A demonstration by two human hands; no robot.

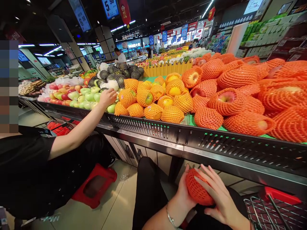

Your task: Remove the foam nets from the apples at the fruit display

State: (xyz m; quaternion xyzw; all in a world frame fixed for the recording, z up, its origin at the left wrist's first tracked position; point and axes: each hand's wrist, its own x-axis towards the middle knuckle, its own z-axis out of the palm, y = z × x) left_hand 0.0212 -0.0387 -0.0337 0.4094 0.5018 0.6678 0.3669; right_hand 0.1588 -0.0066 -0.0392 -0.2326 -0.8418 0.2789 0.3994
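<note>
Low over my lap, in front of the display's edge, I hold a fruit in a red foam net (199, 188). My left hand (184, 190), with a bangle at its wrist, is closed around the fruit's left side. Across the top and right side lie the long fingers of my right hand (219, 196), which also grips it. The net covers the fruit, so its kind cannot be made out. Above and beyond my hands, apples in red nets (227, 97) are heaped at the right of the display. Fruits in orange nets (153, 95) are piled to their left.
A black slatted rail (177, 131) fronts the display. Another person's hand (109, 97) reaches to the green apples (90, 95) at left. Beside that person is a red stool (96, 187). A wire basket (273, 210) stands at lower right.
</note>
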